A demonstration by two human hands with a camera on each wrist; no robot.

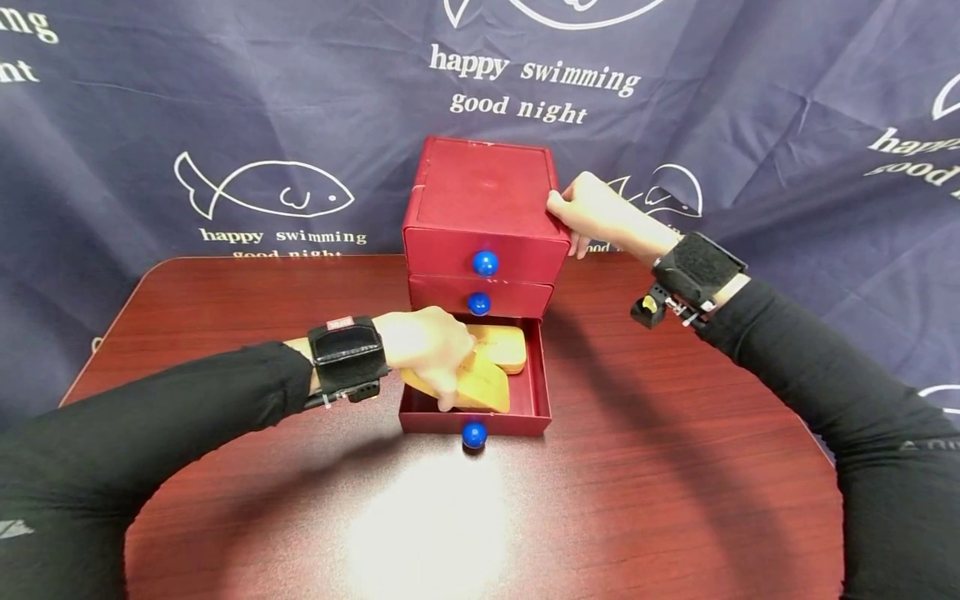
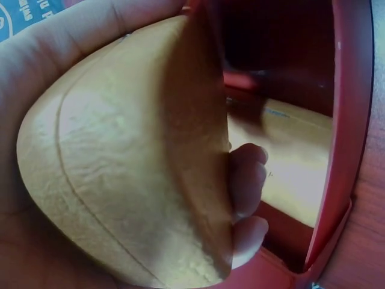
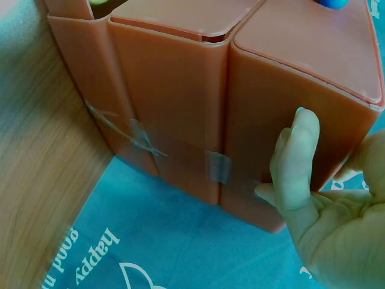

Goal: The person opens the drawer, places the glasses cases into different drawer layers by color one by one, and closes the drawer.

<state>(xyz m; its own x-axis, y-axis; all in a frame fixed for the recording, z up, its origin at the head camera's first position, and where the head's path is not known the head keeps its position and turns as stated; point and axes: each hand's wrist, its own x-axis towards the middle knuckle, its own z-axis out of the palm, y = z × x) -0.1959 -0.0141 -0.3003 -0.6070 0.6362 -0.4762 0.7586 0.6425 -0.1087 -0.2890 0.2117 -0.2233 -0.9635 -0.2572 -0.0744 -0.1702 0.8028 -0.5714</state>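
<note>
A red drawer cabinet (image 1: 487, 187) stands at the back of the table, its bottom drawer (image 1: 537, 392) pulled out. My left hand (image 1: 431, 346) grips a yellow glasses case (image 1: 483, 387), which lies tilted in the drawer's front part. In the left wrist view, fingertips (image 2: 248, 180) curl round the far side of that case. Behind it in the drawer sits a second yellow case (image 1: 504, 346) with rounded corners, partly hidden. My right hand (image 1: 592, 208) holds the cabinet's right upper edge, thumb on top and fingers (image 3: 295, 156) against the side wall.
Blue ball knobs mark the upper drawer (image 1: 486, 263), the middle drawer (image 1: 480, 303) and the bottom one; both upper drawers are closed. A dark blue printed cloth (image 1: 262, 125) hangs close behind the cabinet. The reddish wooden table (image 1: 637, 467) extends on both sides.
</note>
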